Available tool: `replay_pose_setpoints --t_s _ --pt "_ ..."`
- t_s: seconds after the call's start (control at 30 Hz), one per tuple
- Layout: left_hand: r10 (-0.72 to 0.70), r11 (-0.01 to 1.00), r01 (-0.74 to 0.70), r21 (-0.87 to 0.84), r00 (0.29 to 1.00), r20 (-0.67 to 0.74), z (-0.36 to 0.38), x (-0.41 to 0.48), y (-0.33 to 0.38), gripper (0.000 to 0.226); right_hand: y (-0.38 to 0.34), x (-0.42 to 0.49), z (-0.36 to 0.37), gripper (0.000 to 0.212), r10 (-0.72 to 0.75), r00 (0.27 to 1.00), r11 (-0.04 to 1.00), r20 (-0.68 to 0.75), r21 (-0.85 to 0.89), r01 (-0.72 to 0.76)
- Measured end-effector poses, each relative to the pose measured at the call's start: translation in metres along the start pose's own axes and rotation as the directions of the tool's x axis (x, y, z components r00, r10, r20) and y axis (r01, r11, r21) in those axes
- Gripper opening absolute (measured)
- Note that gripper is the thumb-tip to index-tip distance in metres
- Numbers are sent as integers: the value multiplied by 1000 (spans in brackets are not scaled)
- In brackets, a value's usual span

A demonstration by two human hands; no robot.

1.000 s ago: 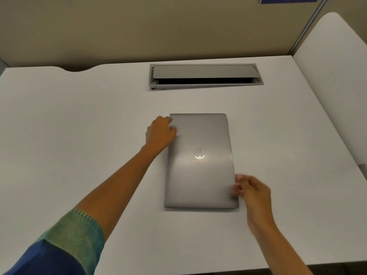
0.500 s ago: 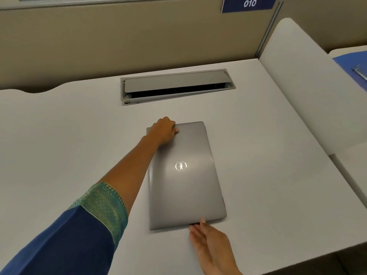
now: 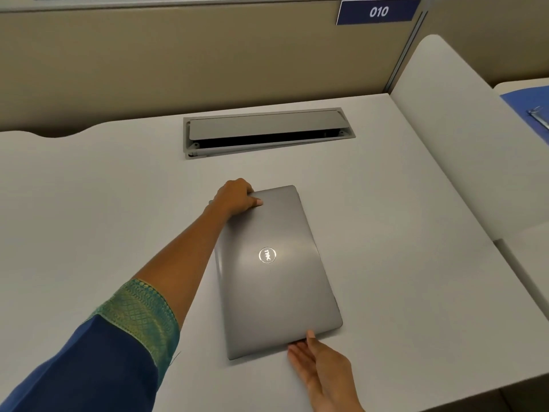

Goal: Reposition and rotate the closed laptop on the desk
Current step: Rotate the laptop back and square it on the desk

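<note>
On the white desk (image 3: 386, 221), the closed laptop (image 3: 276, 278) lay mid-surface, its long axis running away from the person, far end tilted left. Left hand (image 3: 236, 197) clasped the far-left corner; right hand (image 3: 322, 370), flat and open, touched the near edge.

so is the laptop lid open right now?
No, the laptop lies closed and flat on the desk, with the left hand on its far corner and the right hand at its near edge.

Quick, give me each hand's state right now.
Left hand: closed on the laptop's far left corner.
Right hand: open, palm up, fingertips at the laptop's near edge.
</note>
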State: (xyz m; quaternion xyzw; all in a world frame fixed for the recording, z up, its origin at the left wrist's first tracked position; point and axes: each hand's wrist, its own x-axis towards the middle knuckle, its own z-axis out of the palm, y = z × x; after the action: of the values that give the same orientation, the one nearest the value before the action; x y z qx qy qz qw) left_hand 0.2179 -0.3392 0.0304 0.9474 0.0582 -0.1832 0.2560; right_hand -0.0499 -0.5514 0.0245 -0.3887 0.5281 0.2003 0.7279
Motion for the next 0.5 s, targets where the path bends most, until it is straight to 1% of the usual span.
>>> replay_pose_setpoints --t_s 0.17,0.23,0.4,0.5 --pt "-119 991 115 -68 992 -53 -11 -21 -27 39 -18 7 -7 19 -75 997 994 10 -81 75" --pt "-186 977 174 -121 978 -90 -14 -31 -35 41 -31 12 -8 21 -113 993 987 25 -113 115" --pt "-398 897 351 -268 905 -149 -12 -61 -43 33 -76 21 -6 18 -221 974 961 51 -156 227" --pt "-467 853 406 -328 875 -130 -9 -79 -50 30 -107 25 0 19 -292 953 924 77 -234 302"
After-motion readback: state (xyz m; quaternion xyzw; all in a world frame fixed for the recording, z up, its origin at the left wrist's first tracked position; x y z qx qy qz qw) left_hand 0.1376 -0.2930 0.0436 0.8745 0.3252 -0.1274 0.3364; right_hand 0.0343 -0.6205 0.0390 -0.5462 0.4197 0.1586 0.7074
